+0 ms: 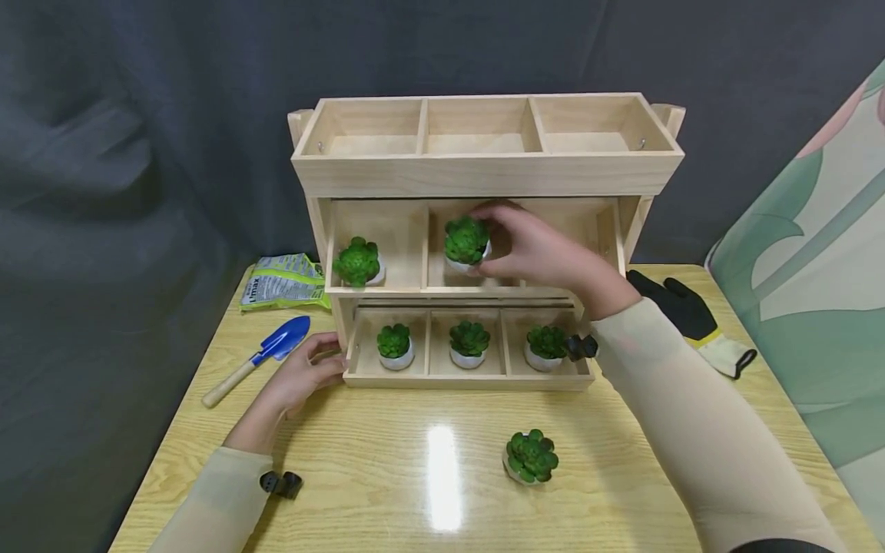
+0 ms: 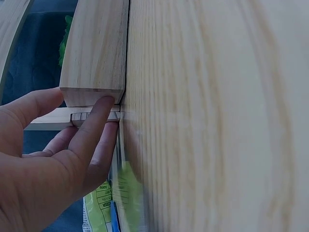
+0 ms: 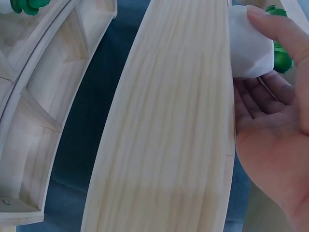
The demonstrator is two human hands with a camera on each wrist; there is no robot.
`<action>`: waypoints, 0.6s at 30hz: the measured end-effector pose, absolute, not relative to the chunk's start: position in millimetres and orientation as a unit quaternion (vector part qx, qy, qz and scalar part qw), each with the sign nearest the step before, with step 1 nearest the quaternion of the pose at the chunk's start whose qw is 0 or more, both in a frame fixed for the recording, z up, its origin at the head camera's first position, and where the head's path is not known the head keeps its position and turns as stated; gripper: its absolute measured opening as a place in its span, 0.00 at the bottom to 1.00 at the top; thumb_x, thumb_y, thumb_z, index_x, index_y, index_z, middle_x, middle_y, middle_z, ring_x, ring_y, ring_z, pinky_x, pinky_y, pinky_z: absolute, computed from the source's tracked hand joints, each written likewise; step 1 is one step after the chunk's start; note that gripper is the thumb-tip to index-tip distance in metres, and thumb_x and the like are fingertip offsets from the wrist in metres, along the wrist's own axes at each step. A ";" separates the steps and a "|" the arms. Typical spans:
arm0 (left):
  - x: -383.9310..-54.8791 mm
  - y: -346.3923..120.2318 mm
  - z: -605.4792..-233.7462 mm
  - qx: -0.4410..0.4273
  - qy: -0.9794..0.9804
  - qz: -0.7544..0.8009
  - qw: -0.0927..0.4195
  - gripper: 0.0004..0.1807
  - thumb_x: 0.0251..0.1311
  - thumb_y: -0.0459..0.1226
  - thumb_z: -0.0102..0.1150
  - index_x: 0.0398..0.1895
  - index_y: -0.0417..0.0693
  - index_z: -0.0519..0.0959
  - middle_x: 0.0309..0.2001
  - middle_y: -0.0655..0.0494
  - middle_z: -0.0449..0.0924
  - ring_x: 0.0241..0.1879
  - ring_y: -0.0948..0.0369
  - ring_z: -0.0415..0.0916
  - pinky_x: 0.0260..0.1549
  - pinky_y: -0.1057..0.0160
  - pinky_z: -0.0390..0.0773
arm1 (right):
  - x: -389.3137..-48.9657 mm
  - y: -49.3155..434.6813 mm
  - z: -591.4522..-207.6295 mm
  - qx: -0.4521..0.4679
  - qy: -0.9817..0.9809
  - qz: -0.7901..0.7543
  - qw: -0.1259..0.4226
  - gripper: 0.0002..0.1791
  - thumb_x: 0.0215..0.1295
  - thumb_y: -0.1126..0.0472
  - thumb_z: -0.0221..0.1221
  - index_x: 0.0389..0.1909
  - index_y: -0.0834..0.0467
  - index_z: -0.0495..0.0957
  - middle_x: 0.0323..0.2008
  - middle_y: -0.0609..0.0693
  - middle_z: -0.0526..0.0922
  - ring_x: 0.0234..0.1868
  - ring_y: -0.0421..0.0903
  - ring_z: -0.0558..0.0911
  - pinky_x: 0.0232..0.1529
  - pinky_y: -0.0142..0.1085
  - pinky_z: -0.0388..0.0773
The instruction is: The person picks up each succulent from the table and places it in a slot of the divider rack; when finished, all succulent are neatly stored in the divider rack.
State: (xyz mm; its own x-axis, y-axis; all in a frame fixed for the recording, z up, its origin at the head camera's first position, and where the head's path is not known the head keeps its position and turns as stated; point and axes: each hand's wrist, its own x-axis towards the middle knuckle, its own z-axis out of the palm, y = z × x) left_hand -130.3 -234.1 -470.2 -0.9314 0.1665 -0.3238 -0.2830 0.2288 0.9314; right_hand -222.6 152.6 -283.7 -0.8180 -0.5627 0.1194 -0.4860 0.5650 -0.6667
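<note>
A three-tier wooden planter shelf point(image 1: 494, 175) stands on the table. My right hand point(image 1: 522, 240) holds a potted succulent point(image 1: 465, 241) in the middle compartment of the middle tier. In the right wrist view, thumb and fingers lie around its white pot point(image 3: 251, 46). My left hand point(image 1: 304, 374) grips the lower left corner of the shelf, with thumb and fingers on the wooden end point(image 2: 91, 96) in the left wrist view. Another potted succulent point(image 1: 359, 263) sits in the middle tier's left compartment. The bottom tier has one potted succulent point(image 1: 469, 342) in each compartment.
One more potted succulent point(image 1: 531, 456) stands on the table in front of the shelf. To the left lie a blue trowel point(image 1: 259, 357) with a wooden handle and a green-and-silver bag point(image 1: 286, 283). A black-and-white work glove point(image 1: 684, 315) lies at the right.
</note>
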 end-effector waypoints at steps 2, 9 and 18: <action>-129.9 -234.0 -469.5 -0.037 0.762 0.620 0.181 0.36 0.76 0.31 0.58 0.82 0.37 0.56 0.79 0.33 0.59 0.76 0.37 0.67 0.65 0.56 0.85 | -225.1 149.3 -284.6 -0.297 0.884 -0.356 0.053 0.42 0.59 0.63 0.78 0.72 0.64 0.71 0.61 0.60 0.82 0.57 0.55 0.83 0.61 0.49 0.82; -129.5 -233.4 -469.3 -0.033 0.760 0.623 0.180 0.37 0.77 0.31 0.58 0.83 0.37 0.55 0.79 0.33 0.59 0.76 0.36 0.67 0.64 0.57 0.86 | -229.5 139.8 -284.2 -0.294 0.887 -0.348 0.072 0.43 0.59 0.62 0.78 0.74 0.64 0.70 0.60 0.61 0.84 0.56 0.55 0.86 0.60 0.49 0.85; -129.1 -232.8 -470.7 -0.035 0.758 0.626 0.180 0.38 0.76 0.31 0.59 0.83 0.37 0.54 0.79 0.33 0.58 0.77 0.36 0.67 0.64 0.56 0.86 | -230.0 133.6 -279.9 -0.298 0.892 -0.327 0.089 0.44 0.59 0.62 0.77 0.75 0.66 0.69 0.63 0.62 0.83 0.60 0.57 0.86 0.66 0.50 0.84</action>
State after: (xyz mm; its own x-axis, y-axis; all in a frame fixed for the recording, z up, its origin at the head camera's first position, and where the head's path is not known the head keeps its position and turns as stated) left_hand -129.1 -232.8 -470.7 -0.9325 0.1730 -0.3169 -0.2784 0.2142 0.9363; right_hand -230.0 133.6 -279.9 -0.8066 -0.5899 0.0358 -0.4734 0.6086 -0.6368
